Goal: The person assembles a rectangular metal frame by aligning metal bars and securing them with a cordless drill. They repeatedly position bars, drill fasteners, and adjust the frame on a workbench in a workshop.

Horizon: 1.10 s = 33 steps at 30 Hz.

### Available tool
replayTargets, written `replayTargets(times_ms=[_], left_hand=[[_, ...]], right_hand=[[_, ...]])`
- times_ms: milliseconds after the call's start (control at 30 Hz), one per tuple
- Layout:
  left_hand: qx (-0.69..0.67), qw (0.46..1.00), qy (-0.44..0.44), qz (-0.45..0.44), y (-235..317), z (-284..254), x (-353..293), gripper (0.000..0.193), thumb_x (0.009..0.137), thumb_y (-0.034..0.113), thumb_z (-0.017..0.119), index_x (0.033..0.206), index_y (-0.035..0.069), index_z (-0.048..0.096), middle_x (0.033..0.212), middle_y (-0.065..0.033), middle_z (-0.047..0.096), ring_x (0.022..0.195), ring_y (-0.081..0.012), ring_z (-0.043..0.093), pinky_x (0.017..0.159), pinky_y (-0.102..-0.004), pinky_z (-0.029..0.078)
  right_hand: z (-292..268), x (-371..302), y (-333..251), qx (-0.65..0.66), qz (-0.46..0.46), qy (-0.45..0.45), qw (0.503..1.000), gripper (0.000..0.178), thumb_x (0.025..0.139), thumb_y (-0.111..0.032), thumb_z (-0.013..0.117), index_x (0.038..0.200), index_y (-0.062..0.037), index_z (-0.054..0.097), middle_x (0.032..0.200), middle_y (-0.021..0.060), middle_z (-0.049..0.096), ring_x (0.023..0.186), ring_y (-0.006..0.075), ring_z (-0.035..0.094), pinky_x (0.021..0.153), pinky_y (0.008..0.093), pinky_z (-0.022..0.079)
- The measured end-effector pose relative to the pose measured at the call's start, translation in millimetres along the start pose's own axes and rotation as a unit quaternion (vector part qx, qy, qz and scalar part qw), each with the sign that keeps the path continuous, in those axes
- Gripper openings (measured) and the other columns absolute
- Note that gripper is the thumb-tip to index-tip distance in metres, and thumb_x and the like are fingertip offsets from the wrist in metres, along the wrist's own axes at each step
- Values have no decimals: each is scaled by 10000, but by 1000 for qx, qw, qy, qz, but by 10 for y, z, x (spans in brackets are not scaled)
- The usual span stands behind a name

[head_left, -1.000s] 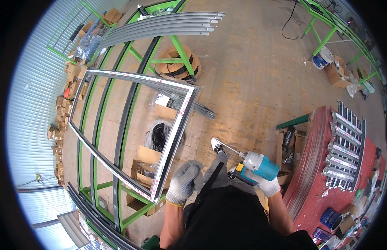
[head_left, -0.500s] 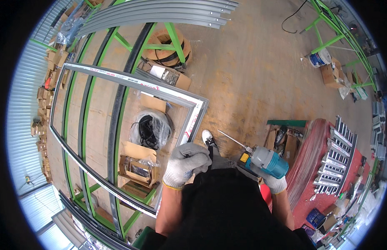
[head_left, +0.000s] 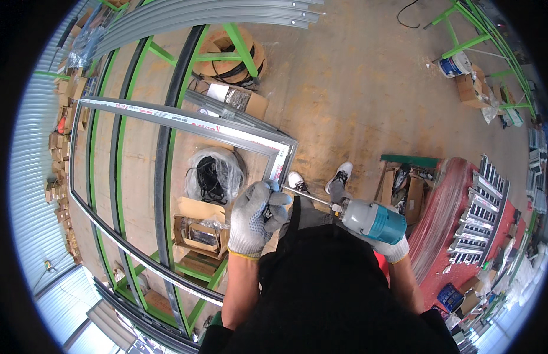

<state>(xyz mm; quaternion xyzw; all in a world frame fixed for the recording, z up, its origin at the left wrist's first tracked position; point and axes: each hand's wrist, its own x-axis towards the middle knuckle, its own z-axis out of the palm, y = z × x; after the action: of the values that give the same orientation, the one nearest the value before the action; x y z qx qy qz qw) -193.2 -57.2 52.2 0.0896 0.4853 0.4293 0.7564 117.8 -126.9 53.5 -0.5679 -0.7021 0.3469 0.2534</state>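
My right hand (head_left: 394, 249), in a grey knit glove, grips a teal and grey cordless drill (head_left: 387, 225). Its long thin bit (head_left: 309, 197) points left, with the tip beside the fingers of my left hand (head_left: 253, 221). That hand is also gloved, its palm side blue-dotted, and its fingers are curled together; what they may hold is too small to make out. Just beyond them lies the near right corner of a grey window frame (head_left: 212, 131) with white printed film along its sides. The frame rests across a green rack (head_left: 163, 144) with black-padded bars.
Grey profiles (head_left: 226, 13) lie at the far end of the rack. Below it are a plastic-wrapped black coil (head_left: 210, 180) and an open carton (head_left: 197, 233). On the right, a red table (head_left: 430, 283) bears a row of metal pieces (head_left: 477, 215). My shoes (head_left: 341, 174) stand on the floor.
The drill has swung level and moved left, bringing its bit tip to my left hand. My left fingers have lifted and turned toward the bit. A second shoe now shows.
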Motion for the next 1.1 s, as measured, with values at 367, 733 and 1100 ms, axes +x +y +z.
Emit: replayTargets(times_ms=[367,733,1100], left_hand=[[-47,996,18,79,-204,181,-60,260,1083,357,635,1034,103,615,707,29,565,537,-63,464,479,-205,356],[220,914,253,228,-70,390,73,222,1037,250,692,1026,32,654,672,-3,574,536,-71,457,489,-239,327],[149,970,167,96,271,52,1031,378,985,300,786,1141,-37,717,985,-77,736,832,-145,688,749,-279,549]], right_hand=[[-64,249,122,132,30,-71,988,405,771,-154,906,1111,-3,749,1036,154,771,945,306,760,823,379,600],[172,155,536,56,-25,-21,998,419,858,-191,886,1212,-35,725,1099,127,757,997,331,744,884,402,597],[784,119,571,216,71,3,974,332,890,-167,859,1172,-49,730,1102,126,762,995,303,743,861,380,591]])
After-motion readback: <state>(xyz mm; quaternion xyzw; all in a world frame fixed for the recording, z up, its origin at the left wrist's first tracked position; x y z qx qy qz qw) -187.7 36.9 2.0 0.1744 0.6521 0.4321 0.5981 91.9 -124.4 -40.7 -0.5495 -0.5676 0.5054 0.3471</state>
